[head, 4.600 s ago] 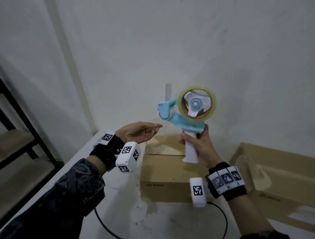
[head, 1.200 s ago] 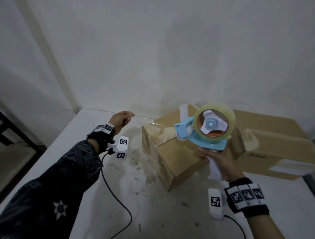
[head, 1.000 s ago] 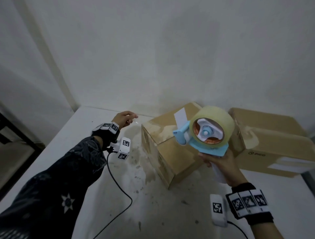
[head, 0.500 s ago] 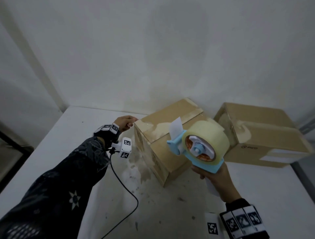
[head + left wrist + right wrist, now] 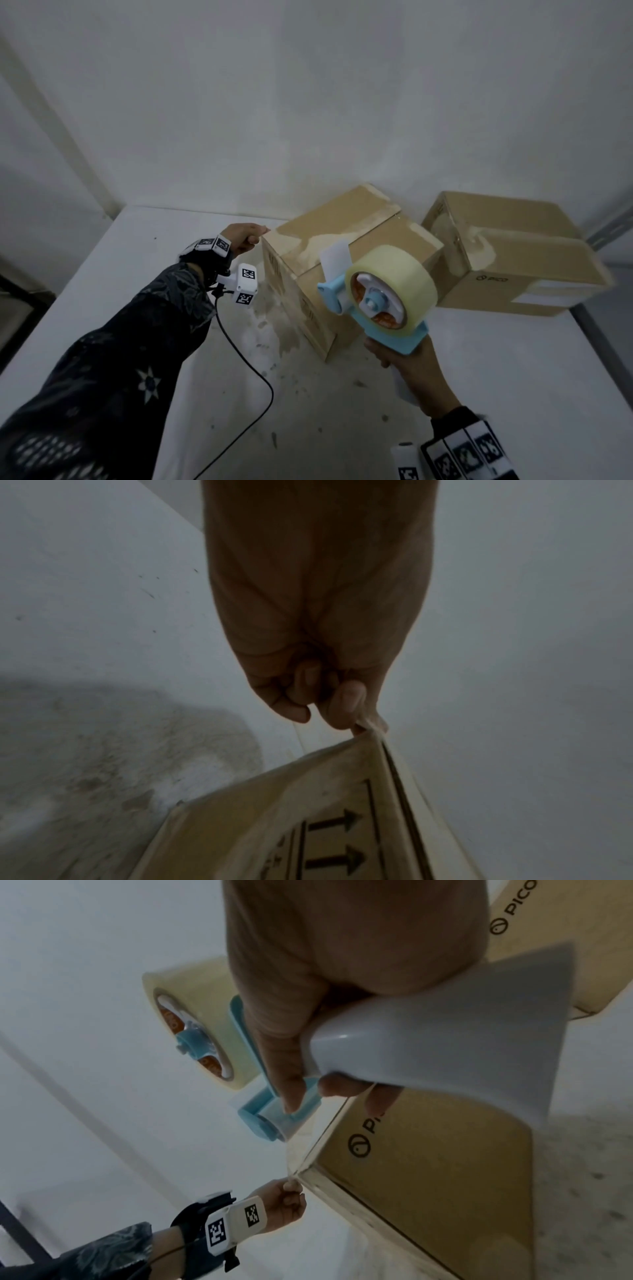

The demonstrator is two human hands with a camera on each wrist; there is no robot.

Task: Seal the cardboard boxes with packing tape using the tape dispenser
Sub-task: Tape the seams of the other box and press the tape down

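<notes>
A closed cardboard box (image 5: 346,240) stands at an angle on the white table (image 5: 137,274). My left hand (image 5: 245,236) is at its far left top corner. In the left wrist view, thumb and forefinger (image 5: 346,704) pinch a thin clear tape end right at that corner of the box (image 5: 308,818). My right hand (image 5: 411,370) grips the white handle (image 5: 445,1031) of a blue tape dispenser (image 5: 342,294), held above the box's near right side. A pale tape roll (image 5: 394,274) sits on it. A white flap sticks up at its front.
A second, larger cardboard box (image 5: 513,260) lies at the back right against the wall. A black cable (image 5: 246,363) runs from my left wrist across the stained table top. A dark shelf frame (image 5: 20,301) stands off the table's left edge.
My left hand has moved right until its pinch reaches the box's corner. The right hand has brought the dispenser down and nearer to me, tilting the roll.
</notes>
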